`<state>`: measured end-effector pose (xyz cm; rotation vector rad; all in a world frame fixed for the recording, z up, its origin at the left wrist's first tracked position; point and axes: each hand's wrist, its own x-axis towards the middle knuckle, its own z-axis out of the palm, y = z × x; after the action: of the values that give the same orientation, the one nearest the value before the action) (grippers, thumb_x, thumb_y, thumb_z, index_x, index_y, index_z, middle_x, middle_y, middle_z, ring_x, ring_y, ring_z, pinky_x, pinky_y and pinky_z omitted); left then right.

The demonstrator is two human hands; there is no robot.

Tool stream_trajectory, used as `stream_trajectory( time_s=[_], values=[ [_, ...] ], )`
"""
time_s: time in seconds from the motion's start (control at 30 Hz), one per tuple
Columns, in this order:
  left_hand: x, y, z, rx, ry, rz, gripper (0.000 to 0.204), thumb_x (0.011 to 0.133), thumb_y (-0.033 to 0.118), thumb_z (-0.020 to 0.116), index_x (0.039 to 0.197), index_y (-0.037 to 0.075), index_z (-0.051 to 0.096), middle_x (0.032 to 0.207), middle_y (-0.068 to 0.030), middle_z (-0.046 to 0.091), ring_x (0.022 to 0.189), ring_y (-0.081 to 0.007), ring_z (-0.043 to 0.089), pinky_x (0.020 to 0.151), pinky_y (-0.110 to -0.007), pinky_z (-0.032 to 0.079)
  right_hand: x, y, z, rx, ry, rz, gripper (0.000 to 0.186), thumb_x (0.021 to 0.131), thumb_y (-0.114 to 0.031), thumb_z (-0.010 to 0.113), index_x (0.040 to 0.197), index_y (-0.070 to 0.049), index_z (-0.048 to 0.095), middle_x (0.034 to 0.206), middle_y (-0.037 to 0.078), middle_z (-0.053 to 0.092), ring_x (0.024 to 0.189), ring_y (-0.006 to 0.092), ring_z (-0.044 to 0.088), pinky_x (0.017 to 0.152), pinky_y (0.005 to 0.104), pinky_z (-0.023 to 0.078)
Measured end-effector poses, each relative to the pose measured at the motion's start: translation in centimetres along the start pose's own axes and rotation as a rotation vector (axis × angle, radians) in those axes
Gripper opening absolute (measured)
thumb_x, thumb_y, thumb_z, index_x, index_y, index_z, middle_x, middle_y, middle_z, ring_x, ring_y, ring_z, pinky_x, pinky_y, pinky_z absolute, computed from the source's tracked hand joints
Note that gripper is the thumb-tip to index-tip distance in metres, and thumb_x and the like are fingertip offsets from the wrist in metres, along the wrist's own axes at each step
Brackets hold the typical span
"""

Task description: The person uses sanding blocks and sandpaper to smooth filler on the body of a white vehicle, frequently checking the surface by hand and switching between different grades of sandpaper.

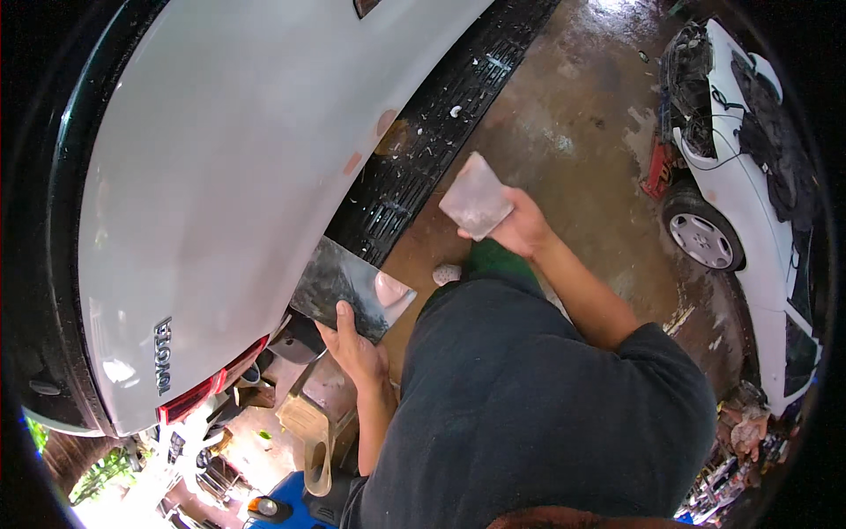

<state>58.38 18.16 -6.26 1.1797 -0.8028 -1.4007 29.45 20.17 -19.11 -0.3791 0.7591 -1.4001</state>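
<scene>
My left hand (351, 353) grips a dark flat board (335, 282) from below, thumb on top; a blob of pink paste (388, 289) sits near its right corner. My right hand (524, 225) holds a square, pale, smudged flat piece (476, 198), its fingers mostly hidden behind it. The board is beside the edge of a white vehicle panel (203, 176), which carries small pinkish patches (352, 163) along its right edge. Black ribbed step trim (441, 106) runs next to that panel.
A white car (731, 176) with exposed front end, wheel (701, 229) and red jack-like object (656, 172) stands at right on the stained wet floor (582, 123). Below left are a red taillight (198, 392), a tan plastic piece (304, 428) and a blue object (291, 494). Clutter lines the lower right.
</scene>
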Motion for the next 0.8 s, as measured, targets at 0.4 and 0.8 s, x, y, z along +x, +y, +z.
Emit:
stream_trajectory(
  time_s=[0.4, 0.8],
  values=[
    [-2.1, 1.7, -0.9, 0.101, 0.154, 0.079, 0.049, 0.099, 0.010, 0.057, 0.144, -0.001, 0.040, 0.134, -0.0141, 0.055, 0.121, -0.0255, 0.056, 0.105, -0.041, 0.045, 13.3, 7.0, 1.7, -1.936, -0.031, -0.870, 0.060, 0.080, -0.042, 0.076, 0.135, -0.023, 0.058, 0.146, 0.004, 0.043, 0.139, 0.0294, 0.037, 0.106, 0.0726, 0.029],
    [-3.4, 2.0, -2.2, 0.111, 0.297, 0.048, 0.052, 0.099, 0.013, 0.058, 0.146, 0.001, 0.040, 0.138, -0.0142, 0.053, 0.124, -0.0270, 0.054, 0.108, -0.042, 0.042, 16.5, 7.4, 2.1, -1.897, 0.001, -0.993, 0.053, 0.084, -0.042, 0.073, 0.132, -0.024, 0.059, 0.146, 0.001, 0.043, 0.139, 0.0271, 0.038, 0.107, 0.0730, 0.029]
  ],
)
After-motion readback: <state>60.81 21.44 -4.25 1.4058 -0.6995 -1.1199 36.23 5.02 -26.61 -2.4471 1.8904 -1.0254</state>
